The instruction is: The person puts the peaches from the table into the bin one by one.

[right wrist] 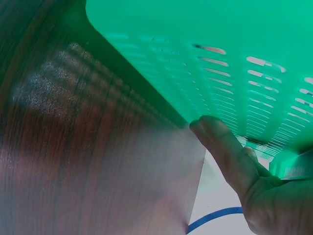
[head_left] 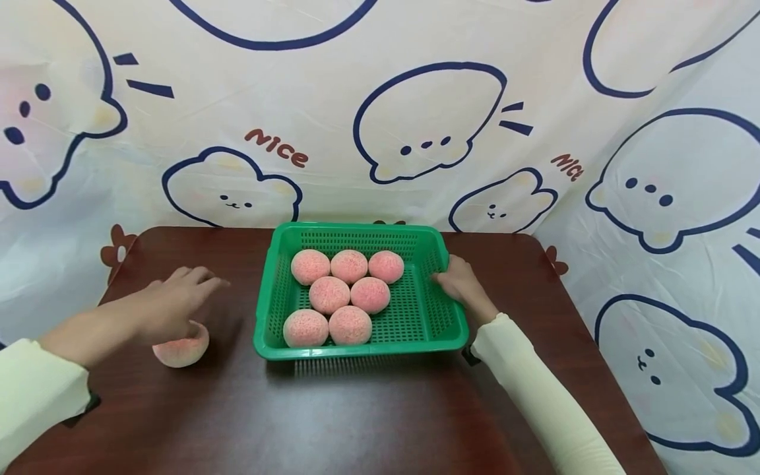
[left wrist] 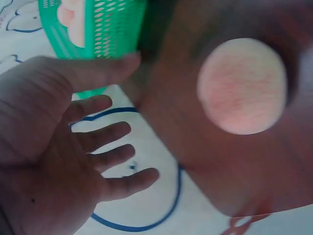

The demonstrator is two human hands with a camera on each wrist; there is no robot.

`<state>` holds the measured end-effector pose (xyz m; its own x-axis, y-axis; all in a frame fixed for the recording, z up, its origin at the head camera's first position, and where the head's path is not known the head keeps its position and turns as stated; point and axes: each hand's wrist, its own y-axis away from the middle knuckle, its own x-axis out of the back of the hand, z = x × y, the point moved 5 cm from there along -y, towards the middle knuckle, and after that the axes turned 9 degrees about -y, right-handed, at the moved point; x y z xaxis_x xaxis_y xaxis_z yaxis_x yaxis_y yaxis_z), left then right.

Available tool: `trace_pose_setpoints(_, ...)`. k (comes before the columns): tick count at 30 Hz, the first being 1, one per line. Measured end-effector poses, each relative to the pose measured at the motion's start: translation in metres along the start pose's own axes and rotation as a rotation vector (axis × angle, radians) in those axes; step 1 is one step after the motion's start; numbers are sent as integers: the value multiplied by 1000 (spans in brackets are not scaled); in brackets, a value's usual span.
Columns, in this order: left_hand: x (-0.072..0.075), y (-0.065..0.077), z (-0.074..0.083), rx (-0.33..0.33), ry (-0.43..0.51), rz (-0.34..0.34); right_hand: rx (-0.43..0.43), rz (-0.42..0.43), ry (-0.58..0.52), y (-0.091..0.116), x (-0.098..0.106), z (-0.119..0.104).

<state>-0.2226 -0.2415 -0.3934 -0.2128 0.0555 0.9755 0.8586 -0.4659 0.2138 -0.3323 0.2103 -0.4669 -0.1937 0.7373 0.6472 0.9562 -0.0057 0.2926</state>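
Observation:
A green plastic basket (head_left: 362, 351) with mesh walls is at the middle of the table, holding several pink peaches (head_left: 329, 295) in its left and middle part. My right hand (head_left: 466, 284) grips the basket's right side, thumb inside the rim; in the right wrist view its fingers (right wrist: 217, 139) lie against the outer wall. A single peach (head_left: 181, 349), pale with a pink blush, sits on the table left of the basket. Over it hovers my left hand (head_left: 175, 303), partly covering it in the head view. The left wrist view shows that palm (left wrist: 58, 142) holding nothing, fingers spread, apart from the peach.
The dark brown table (head_left: 380, 422) has a glossy top. White cloth (head_left: 332, 99) printed with blue-outlined cartoon figures hangs behind it and along both sides. Each forearm wears a pale yellow sleeve (head_left: 534, 382), with a dark band at the wrist.

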Motion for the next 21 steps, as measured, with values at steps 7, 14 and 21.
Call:
trace_pose_setpoints(7,-43,15,-20,141,117,-90,5,-2,-14,0,0,0)
trace_pose_setpoints(14,-73,24,-32,222,241,-147,2,-3,-22,1,1,0)
trace_pose_setpoints(21,-83,22,-26,198,215,-67,3,-2,-17,0,-1,0)
